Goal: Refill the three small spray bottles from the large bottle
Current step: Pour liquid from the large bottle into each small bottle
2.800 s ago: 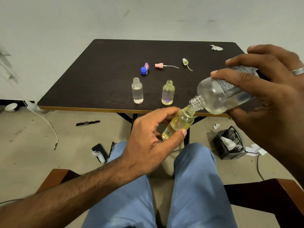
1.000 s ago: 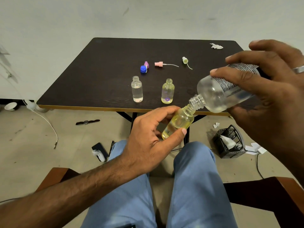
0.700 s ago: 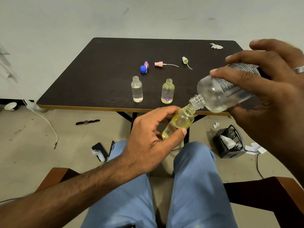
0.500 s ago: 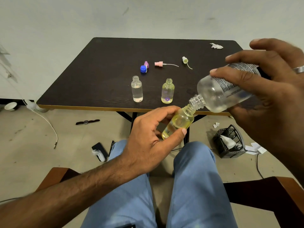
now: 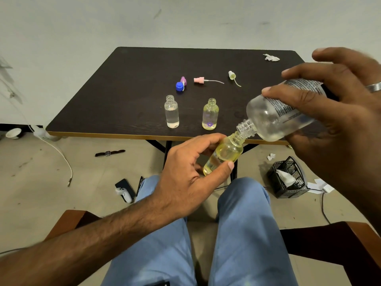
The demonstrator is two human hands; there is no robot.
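My left hand [image 5: 185, 178] grips a small yellowish bottle [image 5: 224, 154], tilted, in front of the table's near edge above my knees. My right hand [image 5: 338, 112] holds the large clear bottle [image 5: 274, 118] tipped down, its threaded neck touching the small bottle's mouth. Two other small bottles stand uncapped on the dark table [image 5: 127, 96]: a clear one [image 5: 171, 112] and a yellowish one with a purple flower [image 5: 210, 114]. Behind them lie a blue cap [image 5: 179, 86], a purple spray top [image 5: 183, 80], a pink spray top with tube [image 5: 201, 80] and a pale spray top [image 5: 232, 75].
A crumpled tissue [image 5: 271, 57] lies at the table's far right corner. On the floor are a black basket [image 5: 287, 180], a watch [image 5: 109, 153], a white cable [image 5: 59, 155], a phone and a controller [image 5: 124, 191]. Wooden chair arms flank my legs.
Both hands and both bottles stay almost still, neck to mouth. The view has only shifted slightly since the oldest frame.
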